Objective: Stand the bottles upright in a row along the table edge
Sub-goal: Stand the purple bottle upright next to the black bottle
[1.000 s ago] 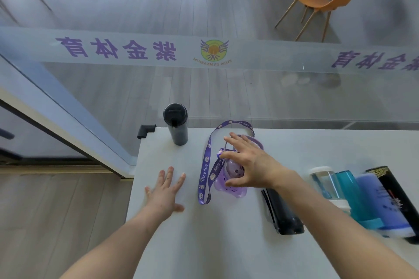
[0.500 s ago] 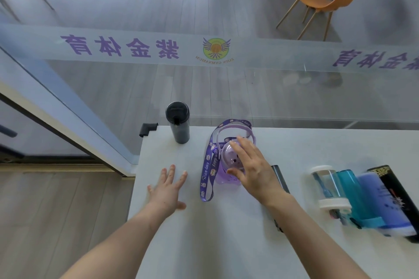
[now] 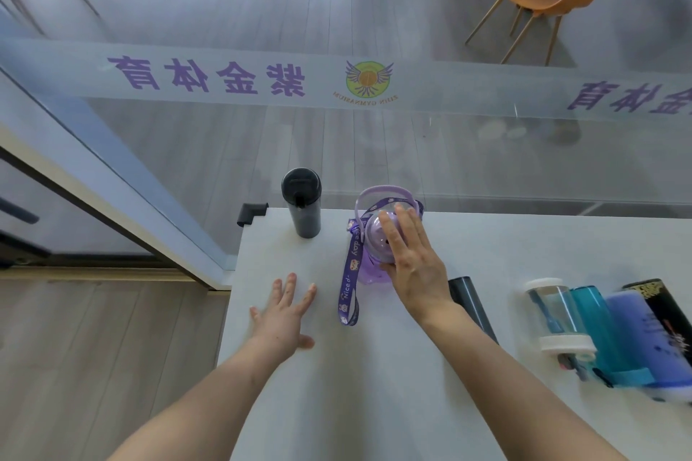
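Step in hand: setting the purple bottle (image 3: 378,239) upright near the far edge of the white surface (image 3: 374,367), second in the row, by the look of it.
Row so far: black flask (image 3: 302,202) standing at the far left corner, about 11 o'clock from the left hand; purple bottle just beside it at its 3 o'clock, apart, not touching.
Right hand (image 3: 410,258): laid over the right side and top of the purple bottle, fingers (image 3: 406,221) nearly straight and spread, thumb low against the base; more a steadying cup than a closed grip.
Left hand (image 3: 286,314): flat on the surface, fingers splayed, holding nothing.
Strap (image 3: 350,273): purple lanyard trailing from the bottle toward 6 o'clock, lying loose on the surface.
Still lying down: dark grey bottle (image 3: 466,297) partly hidden behind the right forearm; clear bottle with white caps (image 3: 554,311), teal bottle (image 3: 595,326), blue-purple bottle (image 3: 636,333) and black printed bottle (image 3: 662,307) packed side by side at 3 o'clock.
Progress: two of seven up, judging by the layout.
Next move: release the purple bottle only once it stands steady, likely with care that the strap does not tug it; then reach for the dark grey bottle nearest the right wrist and stand it at 3 o'clock of the purple one.
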